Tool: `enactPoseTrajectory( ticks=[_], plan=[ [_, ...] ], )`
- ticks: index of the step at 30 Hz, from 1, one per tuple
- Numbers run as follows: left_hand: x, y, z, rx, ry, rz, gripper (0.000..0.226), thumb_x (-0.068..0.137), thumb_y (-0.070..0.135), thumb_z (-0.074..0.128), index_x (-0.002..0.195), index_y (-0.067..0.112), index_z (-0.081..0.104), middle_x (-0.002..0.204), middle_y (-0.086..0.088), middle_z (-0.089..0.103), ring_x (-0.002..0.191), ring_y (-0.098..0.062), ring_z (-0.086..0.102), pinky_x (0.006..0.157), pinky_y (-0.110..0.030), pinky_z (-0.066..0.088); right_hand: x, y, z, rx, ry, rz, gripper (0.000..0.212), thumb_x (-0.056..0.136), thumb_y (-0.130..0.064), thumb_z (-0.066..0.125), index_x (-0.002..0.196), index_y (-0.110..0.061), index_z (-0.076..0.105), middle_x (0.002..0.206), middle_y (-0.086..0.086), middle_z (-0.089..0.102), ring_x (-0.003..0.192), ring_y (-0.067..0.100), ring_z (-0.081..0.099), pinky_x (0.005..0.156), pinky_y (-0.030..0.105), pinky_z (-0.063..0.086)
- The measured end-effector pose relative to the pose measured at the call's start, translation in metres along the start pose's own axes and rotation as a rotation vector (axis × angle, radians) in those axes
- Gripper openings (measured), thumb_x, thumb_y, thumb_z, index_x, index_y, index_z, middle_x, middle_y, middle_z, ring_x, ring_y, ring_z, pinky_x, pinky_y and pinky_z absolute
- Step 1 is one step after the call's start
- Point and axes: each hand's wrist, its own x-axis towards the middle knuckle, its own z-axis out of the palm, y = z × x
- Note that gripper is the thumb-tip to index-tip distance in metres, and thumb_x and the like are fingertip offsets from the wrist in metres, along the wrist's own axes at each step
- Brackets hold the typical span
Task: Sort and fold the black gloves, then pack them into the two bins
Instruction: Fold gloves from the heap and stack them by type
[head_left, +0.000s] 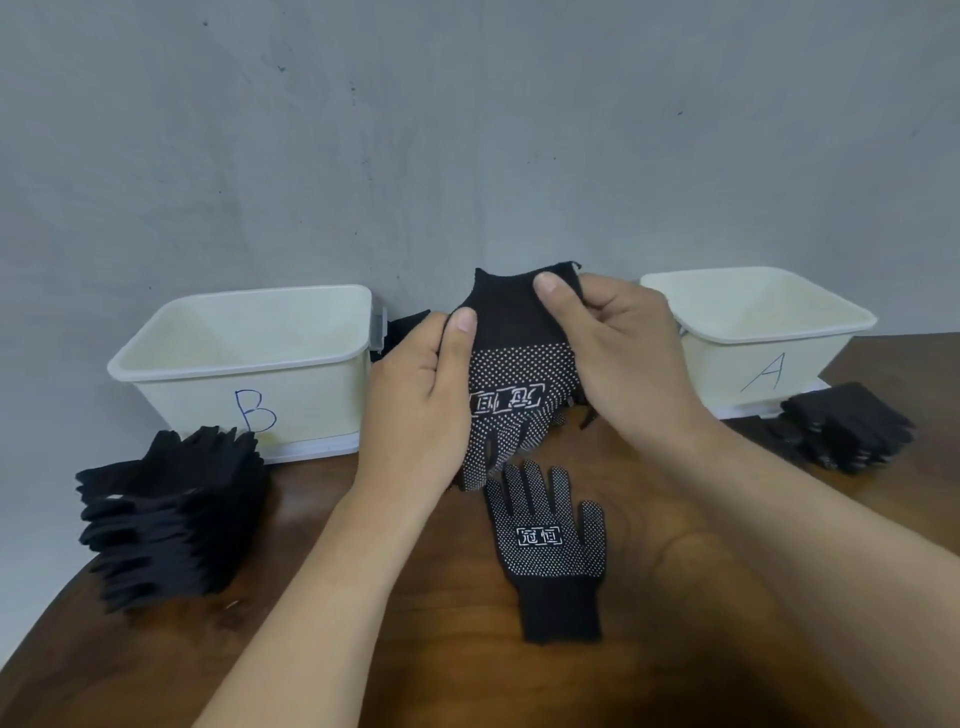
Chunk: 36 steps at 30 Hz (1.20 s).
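Your left hand (415, 395) and right hand (618, 353) pinch the held glove (514, 374) at its cuff; it hangs fingers-down just beyond the flat glove (550, 551).

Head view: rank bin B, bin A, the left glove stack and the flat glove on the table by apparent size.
1. Bin B, largest.
2. Bin A and left glove stack look about alike; the right hand, gripping the held glove, hides part of Bin A, so unranked.
3. Flat glove, smallest.
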Motion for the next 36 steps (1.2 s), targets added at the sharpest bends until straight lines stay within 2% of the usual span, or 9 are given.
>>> enactPoseTrajectory(
  ticks=[2, 6, 10, 17, 21, 26, 30, 33, 36],
  plan=[
    [-0.001, 0.001, 0.001, 0.001, 0.004, 0.012, 0.045, 0.113, 0.043, 0.044, 0.074, 0.020, 0.047, 0.066, -0.004, 0.048, 0.062, -0.008, 0.043, 0.060, -0.028, 0.036, 0.000, -0.003, -0.005, 0.005, 0.016, -0.035, 0.038, 0.107, -0.036, 0.066, 0.088, -0.005, 0.077, 0.084, 0.014, 0.077, 0.073, 0.014, 0.068, 0.065, 0.037, 0.056],
    [-0.008, 0.004, 0.008, -0.072, -0.069, 0.022, 0.050, 0.111, 0.048, 0.043, 0.084, 0.009, 0.058, 0.077, -0.015, 0.060, 0.075, -0.029, 0.056, 0.067, -0.046, 0.045, -0.005, -0.004, -0.010, 0.032, -0.078, -0.078, 0.034, 0.108, -0.030, 0.064, 0.086, -0.008, 0.077, 0.076, 0.004, 0.075, 0.070, 0.005, 0.063, 0.061, 0.024, 0.048],
    [-0.008, -0.002, 0.011, -0.105, -0.111, 0.012, 0.045, 0.110, 0.046, 0.050, 0.085, 0.010, 0.060, 0.079, -0.016, 0.059, 0.078, -0.034, 0.056, 0.069, -0.049, 0.047, -0.001, 0.012, -0.018, 0.080, -0.153, -0.021, 0.035, 0.108, -0.034, 0.064, 0.096, -0.004, 0.079, 0.094, 0.016, 0.078, 0.086, 0.016, 0.070, 0.074, 0.042, 0.057],
    [-0.016, -0.038, 0.020, -0.049, -0.201, -0.101, 0.023, 0.110, 0.041, 0.051, 0.096, 0.030, 0.065, 0.088, 0.008, 0.069, 0.087, -0.014, 0.065, 0.080, -0.041, 0.053, 0.001, 0.043, -0.025, 0.196, -0.113, 0.064, 0.027, 0.108, -0.027, 0.064, 0.104, -0.008, 0.083, 0.102, 0.008, 0.082, 0.101, 0.025, 0.078, 0.088, 0.038, 0.060],
    [-0.043, -0.086, 0.014, 0.134, -0.178, -0.178, 0.023, 0.110, 0.039, 0.051, 0.091, 0.032, 0.063, 0.092, 0.011, 0.071, 0.089, -0.013, 0.066, 0.084, -0.037, 0.052, 0.009, 0.066, -0.021, 0.195, -0.083, 0.102, 0.027, 0.107, -0.029, 0.066, 0.106, -0.007, 0.082, 0.104, 0.012, 0.081, 0.106, 0.033, 0.076, 0.096, 0.050, 0.060],
    [-0.084, -0.136, -0.004, 0.417, -0.355, -0.096, 0.021, 0.108, 0.041, 0.052, 0.090, 0.033, 0.058, 0.091, 0.014, 0.061, 0.094, -0.009, 0.054, 0.083, -0.038, 0.048, 0.018, 0.088, -0.011, 0.191, -0.078, 0.103, 0.027, 0.108, -0.029, 0.065, 0.110, -0.008, 0.082, 0.108, 0.012, 0.081, 0.111, 0.034, 0.074, 0.103, 0.052, 0.057],
    [-0.085, -0.147, 0.000, 0.428, -0.369, -0.086, 0.010, 0.107, 0.034, 0.058, 0.101, 0.035, 0.066, 0.103, 0.020, 0.064, 0.102, -0.006, 0.053, 0.083, -0.030, 0.046, 0.016, 0.104, -0.002, 0.145, -0.085, 0.108, 0.034, 0.108, -0.033, 0.064, 0.110, -0.003, 0.080, 0.109, 0.018, 0.079, 0.112, 0.039, 0.071, 0.100, 0.052, 0.057],
    [-0.084, -0.149, 0.003, 0.405, -0.367, -0.090, 0.011, 0.106, 0.032, 0.062, 0.101, 0.034, 0.071, 0.103, 0.023, 0.067, 0.105, -0.004, 0.055, 0.087, -0.023, 0.043, -0.004, 0.116, 0.001, 0.123, -0.139, 0.148, 0.030, 0.109, -0.031, 0.062, 0.122, -0.010, 0.080, 0.115, -0.002, 0.081, 0.113, 0.016, 0.075, 0.100, 0.034, 0.059],
    [-0.082, -0.147, 0.001, 0.379, -0.359, -0.110, 0.014, 0.105, 0.033, 0.061, 0.093, 0.033, 0.067, 0.095, 0.019, 0.065, 0.100, -0.006, 0.055, 0.084, -0.025, 0.043, -0.032, 0.127, 0.000, 0.182, -0.197, 0.232, 0.026, 0.109, -0.028, 0.062, 0.122, -0.015, 0.080, 0.116, -0.006, 0.081, 0.114, 0.013, 0.074, 0.101, 0.032, 0.057]
  ],
)
